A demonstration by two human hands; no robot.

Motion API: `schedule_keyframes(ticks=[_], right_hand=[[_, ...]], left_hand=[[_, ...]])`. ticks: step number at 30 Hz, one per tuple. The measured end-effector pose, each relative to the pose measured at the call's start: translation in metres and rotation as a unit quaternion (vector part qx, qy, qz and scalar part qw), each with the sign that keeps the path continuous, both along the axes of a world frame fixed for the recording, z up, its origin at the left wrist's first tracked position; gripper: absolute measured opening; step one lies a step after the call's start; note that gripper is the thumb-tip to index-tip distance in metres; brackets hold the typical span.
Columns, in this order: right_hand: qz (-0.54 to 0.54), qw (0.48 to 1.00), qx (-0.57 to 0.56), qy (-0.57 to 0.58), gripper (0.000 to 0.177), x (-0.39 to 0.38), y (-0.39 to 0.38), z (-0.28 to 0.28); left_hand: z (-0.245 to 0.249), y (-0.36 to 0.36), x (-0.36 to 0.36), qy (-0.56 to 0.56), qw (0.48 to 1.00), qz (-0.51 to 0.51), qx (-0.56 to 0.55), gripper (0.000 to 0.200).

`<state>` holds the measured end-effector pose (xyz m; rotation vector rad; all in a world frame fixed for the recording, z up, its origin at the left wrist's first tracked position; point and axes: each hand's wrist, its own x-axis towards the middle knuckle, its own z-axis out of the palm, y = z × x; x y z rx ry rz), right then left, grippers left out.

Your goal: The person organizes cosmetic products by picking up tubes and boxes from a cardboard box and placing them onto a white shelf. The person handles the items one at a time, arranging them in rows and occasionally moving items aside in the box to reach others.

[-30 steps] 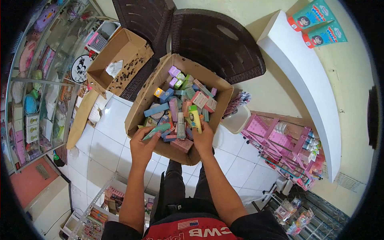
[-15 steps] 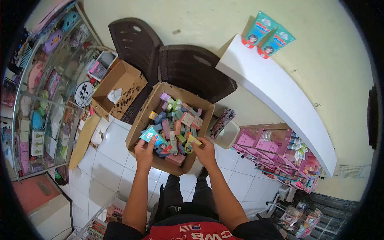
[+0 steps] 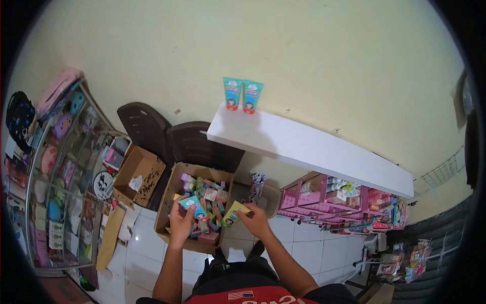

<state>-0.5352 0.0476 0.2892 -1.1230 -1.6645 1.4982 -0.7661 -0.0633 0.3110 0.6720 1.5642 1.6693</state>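
My left hand (image 3: pixel 180 221) is closed on a teal tube (image 3: pixel 194 206) with a red cap end and a small cartoon figure. In my right hand (image 3: pixel 255 222) is a yellow tube (image 3: pixel 235 213), its printed face turned up. Both hands are over the near part of a cardboard box (image 3: pixel 163 223) filled with many small coloured cartons (image 3: pixel 210 194). On the left end of a white wall shelf (image 3: pixel 304 140) stand two teal tubes, one (image 3: pixel 232 94) beside the other (image 3: pixel 251 96), both upright on their caps.
A smaller cardboard box (image 3: pixel 132 169) with white paper inside sits to the left, before brown plastic chairs (image 3: pixel 143 121). A glass display case (image 3: pixel 66 187) lines the left side. Pink racks (image 3: pixel 324 195) with goods stand under the shelf, near a pale bin (image 3: pixel 271 201).
My view has tilted up, bringing more wall and the shelf into sight. The yellow tube has come out to the right of the cartons and shows its face more fully. My left hand keeps the teal tube.
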Motion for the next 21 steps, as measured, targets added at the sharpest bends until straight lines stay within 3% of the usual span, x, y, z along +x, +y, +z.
schedule_keyframes(ticks=[4,7,9,12,16,18,21], right_hand=[[-0.014,0.998,0.044,-0.03,0.028,0.034,0.037,0.063],[-0.047,0.998,0.025,0.041,0.027,0.051,0.066,0.104],[-0.043,0.989,0.143,0.003,0.027,0.056,0.09,0.138],[-0.038,0.983,0.178,0.005,0.025,0.05,0.125,0.181],[-0.008,0.98,0.187,0.069,0.027,0.042,0.165,0.206],[-0.031,0.977,0.205,-0.06,0.03,0.045,0.172,0.221],[-0.031,0.972,0.228,-0.052,0.033,0.049,0.178,0.225]], left_hand=[[0.037,0.059,0.004,0.058,0.992,-0.062,0.096,0.032],[0.079,0.099,0.011,0.055,0.99,-0.077,0.108,0.03],[0.092,0.12,0.016,0.053,0.982,-0.083,0.16,0.027],[0.11,0.142,0.024,0.037,0.977,-0.082,0.194,0.025],[0.13,0.181,0.022,0.079,0.969,-0.1,0.211,0.021],[0.143,0.203,0.019,0.108,0.968,-0.096,0.205,0.023],[0.142,0.243,0.01,0.185,0.96,-0.103,0.181,0.024]])
